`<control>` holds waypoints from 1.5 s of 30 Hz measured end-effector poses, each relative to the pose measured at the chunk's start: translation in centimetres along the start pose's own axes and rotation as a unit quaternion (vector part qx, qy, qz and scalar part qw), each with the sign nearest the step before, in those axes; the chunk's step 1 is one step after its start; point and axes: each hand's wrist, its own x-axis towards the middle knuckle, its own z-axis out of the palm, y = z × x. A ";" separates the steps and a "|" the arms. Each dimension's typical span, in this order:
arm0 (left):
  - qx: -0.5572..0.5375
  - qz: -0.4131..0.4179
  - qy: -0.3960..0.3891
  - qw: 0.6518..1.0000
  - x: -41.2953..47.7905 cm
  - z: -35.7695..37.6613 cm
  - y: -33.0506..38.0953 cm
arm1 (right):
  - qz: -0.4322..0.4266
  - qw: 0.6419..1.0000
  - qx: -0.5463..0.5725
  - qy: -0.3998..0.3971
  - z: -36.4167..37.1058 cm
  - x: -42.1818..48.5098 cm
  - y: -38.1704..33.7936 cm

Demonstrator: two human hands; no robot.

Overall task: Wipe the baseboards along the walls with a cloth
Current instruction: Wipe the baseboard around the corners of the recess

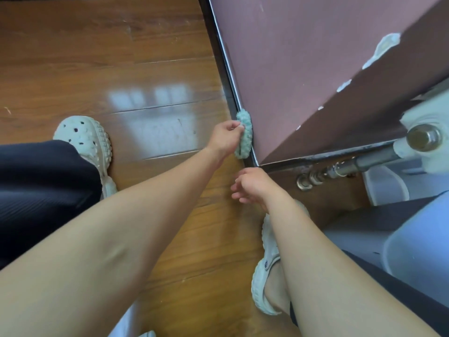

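Observation:
A fluffy pale-green cloth (244,135) is pressed against the dark baseboard (224,62), which runs along the foot of a mauve wall (303,57), close to the wall's outer corner. My left hand (224,138) grips the cloth from the floor side, fingers curled round it. My right hand (251,184) hovers just below the corner with loosely bent fingers, holding nothing.
A glossy wooden floor (121,69) spreads to the left. My two feet in pale clogs (90,139) (266,271) stand on it. Round the corner on the right are a metal pipe with fittings (340,169), a white fixture (425,135) and a pale plastic bin (418,242).

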 end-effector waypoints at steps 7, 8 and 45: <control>-0.058 0.012 0.039 0.998 1.5 0.0 2.9 | -0.009 1.000 -0.020 0.001 0.4 0.7 -1.0; -0.071 0.013 0.041 0.997 1.7 0.3 3.5 | -0.011 1.000 -0.016 0.004 0.3 0.8 -1.2; 0.032 -0.038 -0.020 0.999 -2.0 -0.2 0.7 | -0.006 0.999 -0.024 0.037 -1.5 1.0 0.2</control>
